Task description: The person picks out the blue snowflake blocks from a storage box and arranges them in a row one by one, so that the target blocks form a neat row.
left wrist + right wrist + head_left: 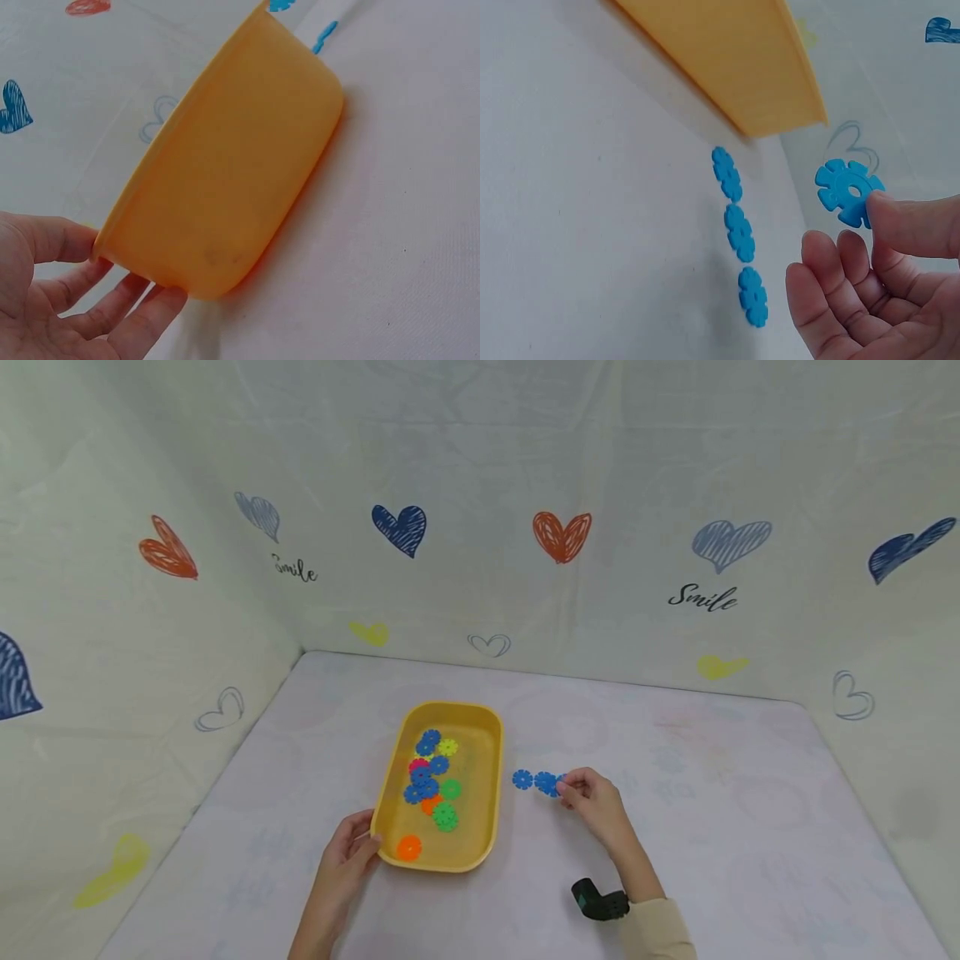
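Note:
My left hand [347, 852] grips the near left corner of a yellow plastic tray [491, 810]. In the left wrist view its thumb is at the rim and its fingers lie against the outer wall. Between thumb and fingers of my right hand [598, 806] is a blue notched snowflake disc [849, 191] with a hole in its middle, held above the table. Three more blue discs [739, 232] lie flat in a row to the right of the tray. Inside the tray are several loose discs: blue, green [445, 816], yellow [447, 747], pink and orange [408, 848].
A white table [735, 843] carries everything. Behind it and along the sides hangs a pale cloth [480, 460] printed with hearts and the word Smile. A black device [598, 902] sits at my right wrist, beside a beige sleeve [658, 931].

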A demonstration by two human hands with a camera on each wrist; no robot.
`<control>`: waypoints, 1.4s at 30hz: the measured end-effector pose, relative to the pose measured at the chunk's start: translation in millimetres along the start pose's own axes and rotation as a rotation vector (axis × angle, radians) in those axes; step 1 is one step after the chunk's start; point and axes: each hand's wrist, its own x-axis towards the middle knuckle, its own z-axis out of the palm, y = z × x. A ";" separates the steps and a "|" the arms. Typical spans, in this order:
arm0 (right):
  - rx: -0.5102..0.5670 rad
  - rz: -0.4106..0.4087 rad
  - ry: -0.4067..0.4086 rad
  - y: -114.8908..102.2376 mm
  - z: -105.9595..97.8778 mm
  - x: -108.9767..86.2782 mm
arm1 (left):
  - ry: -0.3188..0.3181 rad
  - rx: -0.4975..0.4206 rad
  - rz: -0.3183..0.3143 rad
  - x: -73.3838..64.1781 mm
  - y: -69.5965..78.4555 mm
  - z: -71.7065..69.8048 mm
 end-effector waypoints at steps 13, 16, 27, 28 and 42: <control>-0.053 0.068 0.040 24.8 -21.9 7.6 | 0.002 -0.013 0.009 0.8 -3.4 -1.6; -0.059 0.087 0.040 30.5 -25.1 9.5 | 0.011 -0.009 0.015 0.9 -4.5 -1.4; -0.017 0.163 0.018 43.3 -34.8 18.6 | -0.020 -0.035 0.031 -1.2 -2.4 -1.2; -0.014 0.172 0.012 43.0 -35.4 18.9 | -0.018 -0.033 0.031 -1.1 -2.5 -1.5; -0.034 0.198 -0.048 46.4 -39.5 32.7 | -0.010 -0.017 0.023 -0.6 -1.6 -1.7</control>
